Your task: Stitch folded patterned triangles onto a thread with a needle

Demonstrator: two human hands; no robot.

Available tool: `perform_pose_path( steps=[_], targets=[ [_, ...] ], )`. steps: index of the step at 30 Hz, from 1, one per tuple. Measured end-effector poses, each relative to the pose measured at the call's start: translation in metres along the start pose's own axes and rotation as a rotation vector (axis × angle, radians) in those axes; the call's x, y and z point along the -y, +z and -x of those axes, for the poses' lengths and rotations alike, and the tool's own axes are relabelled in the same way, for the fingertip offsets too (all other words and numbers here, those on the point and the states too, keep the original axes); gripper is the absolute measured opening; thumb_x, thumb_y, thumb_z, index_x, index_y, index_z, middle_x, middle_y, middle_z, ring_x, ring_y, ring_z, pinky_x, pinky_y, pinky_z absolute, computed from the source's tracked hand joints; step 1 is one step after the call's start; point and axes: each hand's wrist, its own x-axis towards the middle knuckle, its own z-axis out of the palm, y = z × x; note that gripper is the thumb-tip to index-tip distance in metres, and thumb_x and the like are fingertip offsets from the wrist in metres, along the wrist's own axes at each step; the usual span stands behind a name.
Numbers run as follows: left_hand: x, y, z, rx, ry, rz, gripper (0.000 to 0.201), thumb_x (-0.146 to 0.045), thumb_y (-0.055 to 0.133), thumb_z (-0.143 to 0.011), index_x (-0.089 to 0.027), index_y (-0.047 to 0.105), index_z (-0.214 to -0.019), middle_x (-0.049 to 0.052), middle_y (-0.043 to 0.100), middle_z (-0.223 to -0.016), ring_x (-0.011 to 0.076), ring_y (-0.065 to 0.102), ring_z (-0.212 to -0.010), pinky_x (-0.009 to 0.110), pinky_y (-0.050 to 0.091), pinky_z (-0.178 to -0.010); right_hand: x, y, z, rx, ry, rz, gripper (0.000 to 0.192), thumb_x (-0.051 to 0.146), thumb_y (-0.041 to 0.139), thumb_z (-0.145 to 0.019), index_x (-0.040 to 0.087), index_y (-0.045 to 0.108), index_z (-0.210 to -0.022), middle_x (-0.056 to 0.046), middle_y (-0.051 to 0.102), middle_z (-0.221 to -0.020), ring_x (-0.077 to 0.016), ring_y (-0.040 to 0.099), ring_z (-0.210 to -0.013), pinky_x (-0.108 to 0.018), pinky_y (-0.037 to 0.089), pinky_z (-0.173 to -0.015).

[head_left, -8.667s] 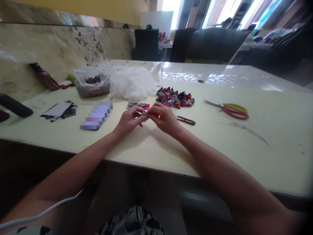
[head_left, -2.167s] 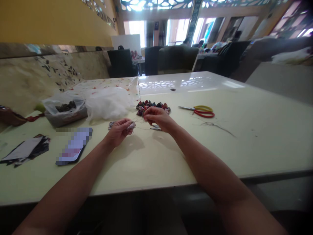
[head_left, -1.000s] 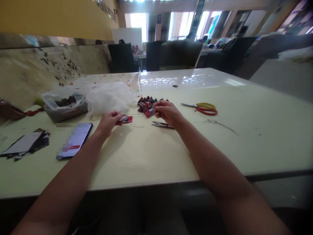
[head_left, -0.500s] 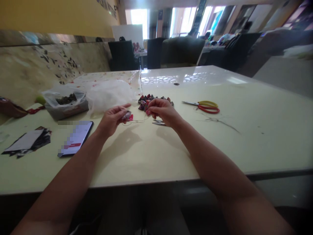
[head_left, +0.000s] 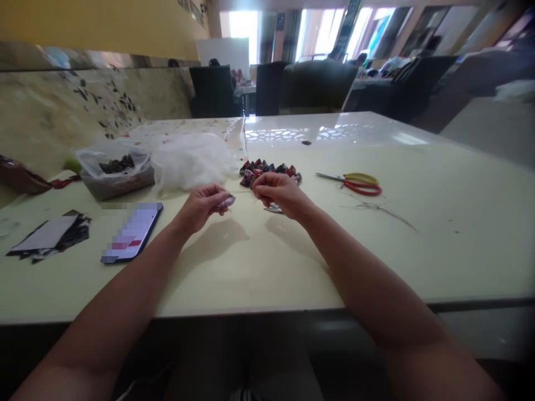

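Note:
My left hand (head_left: 203, 207) is closed in a pinch on a small pale piece of cloth (head_left: 227, 203), whose far side is hidden by the fingers. A thin thread (head_left: 242, 192) runs nearly straight from there to my right hand (head_left: 273, 192), which pinches it above the table. A small thin tip shows below my right fingertips, too fine to make out; it may be a needle. Just behind my right hand lies a cluster of small puffed patterned fabric pieces (head_left: 261, 166). Partly covered by that hand, small metal snips (head_left: 273, 209) lie on the table.
Red-and-yellow-handled scissors (head_left: 361, 184) lie right, beside loose threads (head_left: 376, 207). Left are a phone (head_left: 132, 231), a stack of dark cloth pieces (head_left: 52, 236), a plastic bag with dark contents (head_left: 117, 172) and white fluffy stuffing (head_left: 192, 161). Chairs (head_left: 321, 86) stand beyond the table.
The thread between my hands was slack and looped; now it is drawn nearly straight. The pink-red bits at my fingers no longer show. The view has shifted slightly.

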Motion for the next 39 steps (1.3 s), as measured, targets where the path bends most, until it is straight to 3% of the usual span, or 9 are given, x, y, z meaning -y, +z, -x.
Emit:
perform_pose_path(
  steps=[5, 9, 12, 16, 21, 24, 28, 34, 39],
  targets=[
    [-0.003, -0.004, -0.003, -0.067, -0.01, 0.078, 0.028, -0.029, 0.093, -0.065, -0.014, 0.07, -0.072, 0.002, 0.067, -0.062, 0.0094, 0.057, -0.052, 0.02, 0.044, -0.048, -0.004, -0.004, -0.004, -0.004, 0.034, 0.376, 0.004, 0.02, 0.073, -0.077, 0.017, 0.074, -0.074, 0.002, 0.06, -0.06, -0.0095, 0.047, -0.056, -0.026, 0.037, -0.055],
    [-0.002, -0.007, -0.005, -0.099, -0.024, 0.127, 0.026, -0.025, 0.093, -0.066, -0.014, 0.07, -0.072, 0.002, 0.068, -0.063, 0.0076, 0.056, -0.051, 0.018, 0.042, -0.047, -0.003, -0.008, -0.005, -0.092, -0.058, 0.464, 0.009, 0.022, 0.075, -0.077, 0.017, 0.074, -0.068, -0.001, 0.069, -0.07, -0.0134, 0.058, -0.069, -0.031, 0.047, -0.073],
    [0.0, -0.011, -0.008, -0.128, -0.033, 0.141, 0.028, -0.026, 0.094, -0.063, -0.013, 0.07, -0.071, 0.002, 0.067, -0.063, 0.0065, 0.055, -0.05, 0.017, 0.041, -0.046, -0.001, -0.013, -0.005, -0.154, -0.086, 0.346, 0.012, 0.025, 0.077, -0.077, 0.017, 0.073, -0.069, -0.002, 0.071, -0.073, -0.0145, 0.06, -0.074, -0.033, 0.05, -0.08],
    [0.005, -0.012, -0.008, -0.084, -0.063, 0.101, 0.031, -0.031, 0.096, -0.061, -0.014, 0.071, -0.071, 0.003, 0.068, -0.064, 0.0075, 0.054, -0.05, 0.019, 0.041, -0.046, 0.001, -0.014, -0.004, -0.265, -0.049, -0.006, 0.018, 0.025, 0.086, -0.072, 0.018, 0.069, -0.071, 0.001, 0.068, -0.071, -0.0112, 0.06, -0.069, -0.029, 0.052, -0.072],
    [0.012, -0.007, -0.006, -0.004, -0.111, 0.029, 0.035, -0.038, 0.096, -0.062, -0.014, 0.075, -0.075, 0.004, 0.068, -0.067, 0.0091, 0.054, -0.053, 0.022, 0.044, -0.049, 0.01, -0.006, -0.002, -0.168, -0.003, -0.374, 0.034, 0.028, 0.091, -0.071, 0.02, 0.059, -0.074, -0.006, 0.079, -0.092, -0.02, 0.076, -0.09, -0.03, 0.058, -0.067],
    [0.011, -0.009, -0.007, -0.018, -0.098, 0.023, 0.036, -0.04, 0.097, -0.061, -0.014, 0.075, -0.075, 0.005, 0.07, -0.069, 0.009, 0.055, -0.054, 0.022, 0.045, -0.049, 0.015, -0.012, -0.002, -0.198, -0.024, -0.45, 0.034, 0.027, 0.088, -0.075, 0.022, 0.054, -0.077, -0.002, 0.077, -0.088, -0.0181, 0.077, -0.09, -0.025, 0.056, -0.061],
    [0.009, -0.018, -0.012, -0.085, -0.068, 0.039, 0.038, -0.039, 0.099, -0.058, -0.015, 0.074, -0.072, 0.003, 0.069, -0.066, 0.0087, 0.056, -0.053, 0.02, 0.045, -0.048, 0.016, -0.041, -0.009, -0.337, -0.085, -0.445, 0.037, 0.03, 0.084, -0.083, 0.024, 0.048, -0.082, 0.007, 0.064, -0.07, -0.0117, 0.071, -0.075, -0.023, 0.057, -0.062],
    [0.009, -0.031, -0.019, -0.224, -0.049, 0.11, 0.036, -0.03, 0.098, -0.057, -0.014, 0.07, -0.073, 0.0, 0.067, -0.064, 0.0069, 0.058, -0.051, 0.017, 0.047, -0.047, 0.007, -0.09, -0.019, -0.668, -0.179, -0.408, 0.029, 0.022, 0.068, -0.095, 0.026, 0.043, -0.083, 0.011, 0.044, -0.058, -0.0078, 0.055, -0.056, -0.028, 0.061, -0.072],
    [0.009, -0.042, -0.024, -0.373, -0.009, 0.16, 0.033, -0.026, 0.094, -0.062, -0.014, 0.069, -0.079, 0.0, 0.069, -0.067, 0.0068, 0.059, -0.051, 0.016, 0.047, -0.047, 0.002, -0.127, -0.014, -1.131, -0.254, -0.222, 0.024, 0.01, 0.046, -0.1, 0.027, 0.042, -0.084, 0.011, 0.041, -0.057, -0.0088, 0.047, -0.048, -0.029, 0.061, -0.067]
  ],
)
